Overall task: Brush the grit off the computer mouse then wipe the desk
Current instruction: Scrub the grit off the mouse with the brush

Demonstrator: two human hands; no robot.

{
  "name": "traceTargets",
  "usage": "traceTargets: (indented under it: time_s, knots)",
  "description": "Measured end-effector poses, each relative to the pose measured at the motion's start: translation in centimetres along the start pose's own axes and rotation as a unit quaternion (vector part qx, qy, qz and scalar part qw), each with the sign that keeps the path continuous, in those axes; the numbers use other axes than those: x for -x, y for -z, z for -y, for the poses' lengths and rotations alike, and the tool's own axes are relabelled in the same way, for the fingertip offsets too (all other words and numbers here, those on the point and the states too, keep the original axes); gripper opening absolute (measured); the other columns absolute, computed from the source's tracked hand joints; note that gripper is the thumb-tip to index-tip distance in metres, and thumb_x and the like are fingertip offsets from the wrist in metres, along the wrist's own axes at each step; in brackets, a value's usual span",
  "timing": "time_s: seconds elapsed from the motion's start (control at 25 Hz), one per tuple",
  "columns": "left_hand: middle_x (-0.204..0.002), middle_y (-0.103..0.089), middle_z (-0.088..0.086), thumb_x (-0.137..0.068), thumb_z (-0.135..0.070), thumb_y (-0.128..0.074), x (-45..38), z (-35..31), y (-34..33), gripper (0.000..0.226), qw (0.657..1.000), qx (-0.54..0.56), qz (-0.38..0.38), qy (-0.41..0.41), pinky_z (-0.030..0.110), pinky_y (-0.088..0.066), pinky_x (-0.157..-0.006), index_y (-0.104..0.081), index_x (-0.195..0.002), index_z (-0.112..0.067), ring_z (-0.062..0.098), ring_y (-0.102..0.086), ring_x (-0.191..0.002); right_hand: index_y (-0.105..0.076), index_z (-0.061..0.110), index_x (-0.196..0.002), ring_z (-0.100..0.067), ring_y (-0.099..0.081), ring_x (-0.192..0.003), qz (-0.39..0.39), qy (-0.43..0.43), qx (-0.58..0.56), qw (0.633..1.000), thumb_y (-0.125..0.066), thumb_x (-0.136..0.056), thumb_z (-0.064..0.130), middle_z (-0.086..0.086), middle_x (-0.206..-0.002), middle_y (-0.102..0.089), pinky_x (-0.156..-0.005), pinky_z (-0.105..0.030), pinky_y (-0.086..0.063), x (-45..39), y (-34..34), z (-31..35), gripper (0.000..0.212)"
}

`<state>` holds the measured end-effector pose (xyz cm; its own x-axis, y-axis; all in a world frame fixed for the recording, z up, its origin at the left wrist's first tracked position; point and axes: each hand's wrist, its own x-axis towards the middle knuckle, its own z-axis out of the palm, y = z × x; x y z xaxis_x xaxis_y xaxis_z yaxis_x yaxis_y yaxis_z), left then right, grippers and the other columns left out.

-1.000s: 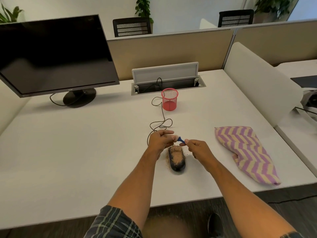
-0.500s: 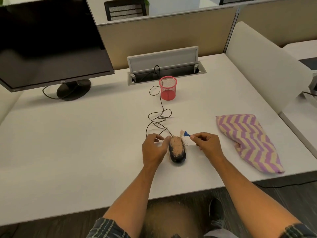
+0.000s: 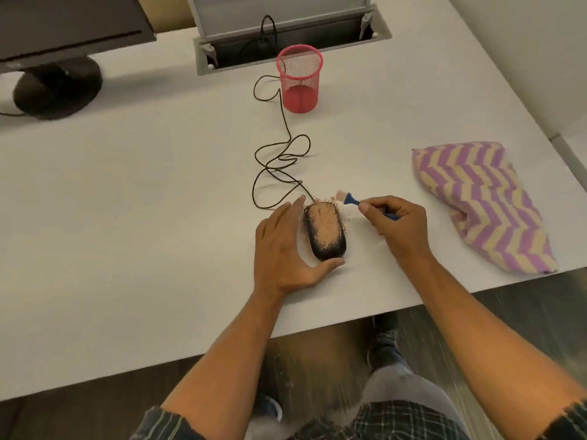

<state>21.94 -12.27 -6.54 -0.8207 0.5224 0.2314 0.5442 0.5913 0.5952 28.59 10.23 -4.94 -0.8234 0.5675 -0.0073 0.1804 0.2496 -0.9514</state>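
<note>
Looking down on a white worktop (image 3: 133, 198) over a dark wood floor. Sitting at the far left, a monitor base (image 3: 57, 87); behind the middle, an open cable hatch (image 3: 292, 42). Lying to the right, a purple-and-yellow chevron cloth (image 3: 479, 201). Standing near the hatch, a red mesh cup (image 3: 299, 79), contents not discernible. Resting centre, a black mouse (image 3: 325, 231) coated in tan grit, cord (image 3: 279, 166) looping in front. Cupping the mouse with fingers spread, left hand (image 3: 286, 249). Pinching a small blue brush (image 3: 351, 198) just beside the mouse, right hand (image 3: 397, 227).
</note>
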Motion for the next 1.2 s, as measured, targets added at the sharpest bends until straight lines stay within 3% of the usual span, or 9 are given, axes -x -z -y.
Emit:
traceTargets:
  time_s: [0.12,0.24,0.32,0.44,0.64,0.8,1.2]
  knots:
    - [-0.156,-0.047,-0.004,-0.064,-0.088,-0.071,0.0,0.1,-0.2,0.121,1.0,-0.01,0.011,-0.006,0.033,-0.032,-0.117,-0.04,-0.157,-0.017,0.017,-0.042,-0.144,-0.08,0.028,-0.089,-0.004,-0.055,-0.063,-0.008,-0.026,-0.028,0.999,-0.08,-0.081,0.036,0.003,-0.071,-0.07,-0.053,-0.019,-0.044,-0.4,-0.3,0.7,0.011]
    - [-0.155,-0.048,-0.002,-0.065,-0.09,-0.068,-0.2,0.0,-0.2,0.122,1.0,-0.013,0.017,-0.009,0.031,-0.029,-0.117,-0.04,-0.157,-0.016,0.019,-0.043,-0.144,-0.08,0.026,-0.089,-0.006,-0.062,-0.071,0.004,-0.011,-0.009,1.0,-0.08,-0.081,0.031,0.009,-0.078,-0.074,-0.063,-0.018,-0.047,-1.7,-0.1,2.5,0.009]
    - [-0.156,-0.049,0.0,-0.065,-0.089,-0.068,0.0,0.1,-0.3,0.122,1.0,-0.012,0.022,-0.009,0.033,-0.03,-0.116,-0.04,-0.157,-0.015,0.02,-0.044,-0.144,-0.08,0.027,-0.089,-0.004,-0.064,-0.076,0.045,0.034,0.059,0.997,-0.078,-0.082,0.031,0.01,-0.08,-0.074,-0.068,-0.015,-0.047,-2.7,0.0,3.8,0.008]
    - [-0.156,-0.049,0.002,-0.065,-0.087,-0.071,0.0,0.1,-0.2,0.123,0.999,-0.009,0.031,-0.003,0.038,-0.034,-0.116,-0.04,-0.157,-0.013,0.022,-0.044,-0.144,-0.079,0.028,-0.093,-0.001,-0.057,-0.07,0.123,0.089,0.184,0.971,-0.075,-0.084,0.032,0.018,-0.074,-0.066,-0.062,-0.011,-0.038,-4.1,-0.3,5.6,0.011]
    - [-0.154,-0.051,0.005,-0.064,-0.083,-0.077,-0.2,-0.1,-0.1,0.124,0.999,-0.007,0.038,0.005,0.044,-0.037,-0.115,-0.039,-0.158,-0.01,0.024,-0.046,-0.142,-0.08,0.018,-0.102,-0.01,-0.052,-0.072,0.186,0.131,0.308,0.924,-0.073,-0.088,0.028,0.013,-0.074,-0.057,-0.061,-0.018,-0.034,-5.7,-0.9,7.2,0.018]
    - [-0.153,-0.052,0.004,-0.064,-0.084,-0.075,-0.3,0.0,-0.3,0.126,0.999,-0.008,0.036,0.005,0.044,-0.037,-0.113,-0.037,-0.158,-0.009,0.024,-0.046,-0.141,-0.079,0.018,-0.105,-0.009,-0.052,-0.073,0.211,0.132,0.314,0.916,-0.073,-0.089,0.028,0.008,-0.079,-0.06,-0.061,-0.018,-0.036,-6.3,-1.1,7.4,0.02]
    - [-0.15,-0.055,0.001,-0.066,-0.082,-0.074,-0.3,0.3,-0.8,0.123,1.0,-0.019,0.024,0.005,0.039,-0.036,-0.112,-0.034,-0.159,-0.011,0.021,-0.047,-0.139,-0.08,0.014,-0.1,0.0,-0.054,-0.066,0.231,0.127,0.301,0.916,-0.075,-0.086,0.022,0.02,-0.073,-0.057,-0.06,-0.014,-0.035,-6.4,-1.6,7.5,0.017]
